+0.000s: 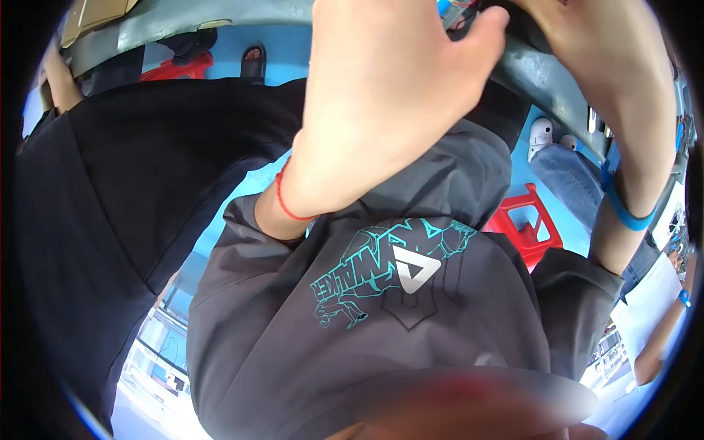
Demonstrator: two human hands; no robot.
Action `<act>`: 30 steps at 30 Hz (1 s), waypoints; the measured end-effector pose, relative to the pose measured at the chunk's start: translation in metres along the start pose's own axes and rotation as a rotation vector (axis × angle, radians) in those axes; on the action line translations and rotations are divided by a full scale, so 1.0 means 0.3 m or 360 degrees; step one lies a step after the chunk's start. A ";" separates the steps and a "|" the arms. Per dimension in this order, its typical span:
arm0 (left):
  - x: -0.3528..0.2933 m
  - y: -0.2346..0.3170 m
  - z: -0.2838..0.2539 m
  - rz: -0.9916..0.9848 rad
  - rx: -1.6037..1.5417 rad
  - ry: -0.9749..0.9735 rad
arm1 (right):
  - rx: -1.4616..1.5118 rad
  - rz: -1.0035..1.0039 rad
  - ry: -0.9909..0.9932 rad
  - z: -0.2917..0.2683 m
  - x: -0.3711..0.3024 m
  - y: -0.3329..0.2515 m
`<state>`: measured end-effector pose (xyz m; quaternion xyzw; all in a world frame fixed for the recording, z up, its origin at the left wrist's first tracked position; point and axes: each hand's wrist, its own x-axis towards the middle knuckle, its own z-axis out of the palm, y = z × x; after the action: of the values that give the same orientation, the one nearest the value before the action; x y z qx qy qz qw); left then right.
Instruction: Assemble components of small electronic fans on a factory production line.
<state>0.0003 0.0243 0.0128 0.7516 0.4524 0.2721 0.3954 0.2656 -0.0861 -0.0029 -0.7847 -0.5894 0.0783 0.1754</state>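
Note:
Both my hands reach up to the top edge of the picture, where most of their fingers are cut off. My left hand (392,62), with a red string at its wrist (282,194), shows its back and a thumb standing out to the right. Beside that thumb, a small blue piece (444,6) and thin red wires (460,9) peek out, mostly hidden. Of my right hand (550,13) only a part near the wrist shows, close to the wires; a blue band (627,209) circles that forearm. Whether either hand holds anything cannot be seen.
A grey-covered table edge (249,15) runs along the top, with cardboard (92,18) at its left. Red stools (532,224) stand on the blue floor (290,55). A person in black (95,205) is close on my left; another's jeans leg (568,183) is at right.

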 end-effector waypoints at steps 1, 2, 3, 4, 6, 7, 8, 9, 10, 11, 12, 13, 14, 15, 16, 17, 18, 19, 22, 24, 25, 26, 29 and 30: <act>-0.010 0.018 -0.010 0.0025 0.0039 0.0040 | 0.0030 -0.0033 0.0025 -0.013 -0.027 -0.123; 0.003 0.027 -0.008 0.0054 0.0038 0.0030 | 0.0023 -0.0014 0.0040 -0.009 -0.008 -0.137; 0.006 0.027 -0.006 0.0062 0.0058 0.0047 | 0.0049 -0.0029 0.0046 0.050 0.067 -0.197; 0.005 0.023 0.001 0.0098 0.0069 0.0099 | 0.0075 -0.0045 0.0052 0.043 0.069 -0.208; 0.034 0.042 0.003 -0.0053 -0.0115 0.0038 | 0.0043 -0.0023 0.0074 -0.039 0.022 -0.245; 0.036 0.046 0.001 -0.0047 -0.0110 0.0053 | 0.0055 -0.0036 0.0075 -0.071 -0.013 -0.270; 0.027 0.045 -0.001 0.0062 -0.0026 0.0086 | 0.0077 -0.0053 0.0072 -0.076 -0.023 -0.292; 0.023 0.047 0.002 0.0184 0.0035 0.0096 | 0.0075 -0.0045 0.0075 -0.076 -0.022 -0.332; 0.011 0.022 -0.001 0.0168 0.0073 0.0146 | 0.0119 -0.0098 0.0065 -0.036 -0.017 -0.425; 0.022 0.028 0.007 0.0216 0.0015 0.0150 | 0.0086 -0.0056 0.0074 -0.030 0.004 -0.483; 0.026 0.029 0.015 0.0253 -0.0013 0.0180 | 0.0083 -0.0043 0.0082 -0.038 0.005 -0.479; 0.022 0.021 0.018 0.0272 -0.0022 0.0173 | 0.0154 0.0014 0.0172 -0.039 -0.026 -0.504; 0.006 0.010 0.019 0.0316 0.0032 0.0059 | 0.0271 -0.0106 0.0423 0.004 -0.031 -0.436; -0.008 0.000 0.018 0.0357 0.0092 -0.0049 | 0.0390 -0.0235 0.0673 0.048 -0.034 -0.362; -0.018 -0.008 0.022 0.0152 -0.0090 -0.0058 | 0.0425 -0.0330 0.0693 0.062 -0.055 -0.343; -0.029 0.000 0.021 0.0165 -0.0088 -0.0058 | 0.0458 -0.0421 0.0709 0.056 -0.078 -0.340; -0.042 0.009 0.019 0.0177 -0.0170 0.0045 | 0.0417 -0.0533 0.0662 0.032 -0.091 -0.347; -0.052 0.019 0.015 0.0188 -0.0253 0.0149 | 0.0369 -0.0609 0.0593 0.018 -0.094 -0.346; -0.062 0.056 0.006 0.0150 -0.0456 0.0108 | 0.0416 -0.0584 0.0579 0.022 -0.112 -0.343; -0.074 0.072 -0.004 0.0108 -0.0541 0.0076 | 0.0549 -0.0565 0.0608 0.037 -0.123 -0.320; -0.079 0.069 -0.009 0.0104 -0.0536 0.0082 | 0.0556 -0.0570 0.0605 0.050 -0.125 -0.323; -0.081 0.066 -0.013 0.0100 -0.0528 0.0010 | 0.0811 -0.0517 0.0665 0.063 -0.125 -0.332; -0.082 0.113 -0.026 -0.0048 -0.0693 -0.0076 | 0.1213 -0.0409 0.0657 0.057 -0.129 -0.336; -0.081 0.130 -0.030 -0.0186 -0.0866 -0.0089 | 0.1374 -0.0347 0.0599 0.052 -0.132 -0.332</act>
<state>0.0007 -0.0052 0.0491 0.5975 0.3942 0.3395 0.6101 0.1596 -0.0968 0.0160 -0.5744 -0.5398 0.1537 0.5958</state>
